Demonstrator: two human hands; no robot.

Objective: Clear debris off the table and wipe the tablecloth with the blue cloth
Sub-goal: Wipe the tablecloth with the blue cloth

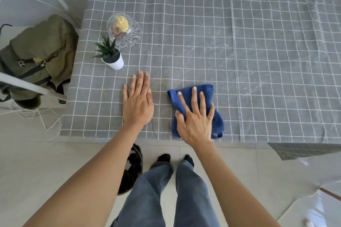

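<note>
- Head view: your right hand (195, 118) lies flat on the blue cloth (197, 97), fingers (194, 97) straight and spread, pressing it down onto the grey checked tablecloth (239, 42) near the front edge of the surface.
- The blue cloth is bunched under your palm, with its folds sticking out past your fingertips and to the right of your hand.
- Your left hand (137, 101) rests palm-down on the bare tablecloth just left of the cloth, fingers straight and close together, holding nothing.
- Beyond your left hand stands a small potted plant (110, 55) in a white pot, and just behind it a cut-glass container (124, 30) with something yellow inside.
- Pale streaks mark the tablecloth towards the far right.
- Off the surface's left side, an olive-green backpack (40, 49) sits on a chair.
- Down on the tiled floor, a dark bin (132, 169) stands beside your left leg, partly hidden by your forearm.
</note>
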